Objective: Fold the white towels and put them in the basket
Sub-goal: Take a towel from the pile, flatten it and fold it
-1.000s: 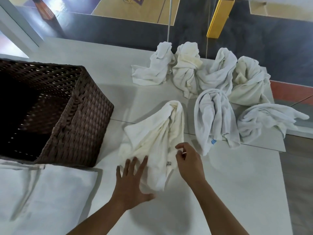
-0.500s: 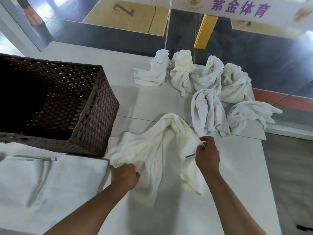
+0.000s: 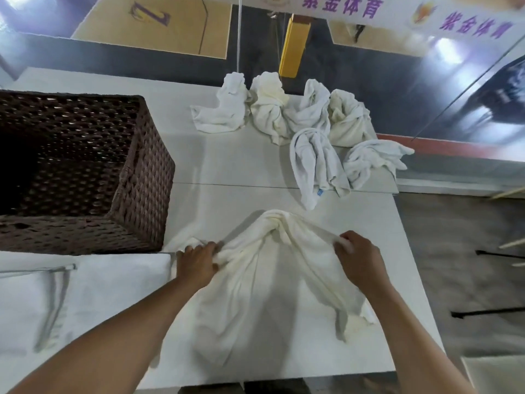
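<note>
1. A cream-white towel (image 3: 267, 280) lies bunched on a white table, stretched between the person's two hands. It rises to a gathered ridge just beyond the fingers, and its loose end trails back toward the person.
2. The left hand (image 3: 199, 261) has its fingers curled round the towel's left edge, low at the tabletop.
3. The right hand (image 3: 358, 255) pinches the towel's right edge in curled fingers.
4. The table (image 3: 227, 172) is flat and matte white, with a thin seam running across it beyond the fingertips.
5. Just left of the left fingers stands a dark brown woven basket (image 3: 142, 177), open on top, its inside lost in shadow.
6. Nearer the person than the left fingers lies a flat white cloth (image 3: 113, 294) with a grey strap.
7. Well beyond the right fingers, six crumpled white towels (image 3: 312, 123) cluster at the table's far edge.
8. Past the table are dark grey flooring, a yellow post (image 3: 294, 49), a tan wooden court surface (image 3: 159, 24) and a white banner (image 3: 341, 8) with purple characters.
</note>
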The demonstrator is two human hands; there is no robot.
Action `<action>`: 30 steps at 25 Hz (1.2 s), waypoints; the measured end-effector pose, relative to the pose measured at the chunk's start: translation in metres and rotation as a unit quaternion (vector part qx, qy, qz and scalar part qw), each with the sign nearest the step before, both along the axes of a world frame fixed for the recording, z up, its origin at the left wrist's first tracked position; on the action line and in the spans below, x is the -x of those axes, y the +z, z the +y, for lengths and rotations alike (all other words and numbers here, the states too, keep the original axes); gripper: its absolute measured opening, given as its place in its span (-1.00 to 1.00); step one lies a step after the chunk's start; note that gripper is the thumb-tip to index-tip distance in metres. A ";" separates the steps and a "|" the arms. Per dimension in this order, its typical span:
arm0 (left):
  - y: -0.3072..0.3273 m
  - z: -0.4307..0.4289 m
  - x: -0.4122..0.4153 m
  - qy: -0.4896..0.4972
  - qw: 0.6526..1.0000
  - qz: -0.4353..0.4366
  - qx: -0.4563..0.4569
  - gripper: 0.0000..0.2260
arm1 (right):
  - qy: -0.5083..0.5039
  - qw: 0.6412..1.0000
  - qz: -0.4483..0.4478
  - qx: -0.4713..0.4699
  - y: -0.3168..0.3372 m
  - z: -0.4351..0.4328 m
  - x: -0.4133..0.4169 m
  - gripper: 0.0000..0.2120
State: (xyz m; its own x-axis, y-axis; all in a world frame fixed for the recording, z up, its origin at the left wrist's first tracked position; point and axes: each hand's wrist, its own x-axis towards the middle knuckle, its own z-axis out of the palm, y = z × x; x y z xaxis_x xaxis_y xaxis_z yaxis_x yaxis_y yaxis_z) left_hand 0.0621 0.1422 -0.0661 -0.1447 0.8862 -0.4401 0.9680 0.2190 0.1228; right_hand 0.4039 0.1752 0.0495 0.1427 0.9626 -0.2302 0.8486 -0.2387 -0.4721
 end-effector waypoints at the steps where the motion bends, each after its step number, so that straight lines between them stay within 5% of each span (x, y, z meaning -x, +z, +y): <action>1: 0.005 -0.004 -0.004 -0.004 0.999 -0.025 -0.025 -0.67 | -0.011 1.000 -0.014 -0.013 0.002 -0.008 -0.007 -0.88; 5: 0.061 -0.007 -0.011 -0.043 0.969 -0.171 -0.175 -0.86 | -0.093 0.987 -0.127 -0.015 0.011 -0.033 -0.025 -0.84; 7: 0.104 -0.012 -0.017 -0.070 0.951 -0.248 -0.171 -0.86 | -0.108 0.976 -0.187 0.032 0.015 -0.048 -0.024 -0.81; 10: 0.164 -0.027 -0.031 -0.111 0.941 -0.297 -0.119 -0.83 | 0.006 0.997 -0.074 0.017 0.024 -0.068 0.010 -0.54; 13: 0.202 -0.045 -0.041 -0.166 0.931 -0.307 -0.106 -0.78 | 0.163 0.982 0.091 0.001 0.035 -0.088 0.071 -0.38; 17: 0.222 -0.071 -0.032 -0.217 0.932 -0.284 -0.058 -0.73 | 0.186 0.973 0.139 -0.006 0.025 -0.116 0.102 -0.70; 21: 0.221 -0.095 -0.025 -0.203 0.929 -0.309 -0.028 -0.70 | 0.132 0.980 0.148 -0.023 0.026 -0.138 0.090 -0.88; 23: 0.222 -0.102 -0.025 -0.158 0.928 -0.337 -0.026 -0.86 | 0.120 0.981 0.149 -0.044 0.032 -0.145 0.085 -0.86; 25: 0.226 -0.108 -0.028 -0.157 0.946 -0.282 -0.012 -0.71 | 0.102 0.981 0.145 -0.078 0.042 -0.149 0.081 -0.82; 27: 0.234 -0.113 -0.036 -0.172 0.962 -0.205 -0.054 -0.73 | 0.101 0.981 0.114 -0.119 0.051 -0.152 0.072 -0.77; 30: 0.255 -0.122 -0.050 -0.118 0.944 -0.267 -0.152 -0.94 | 0.115 0.981 0.071 -0.141 0.063 -0.156 0.050 -0.71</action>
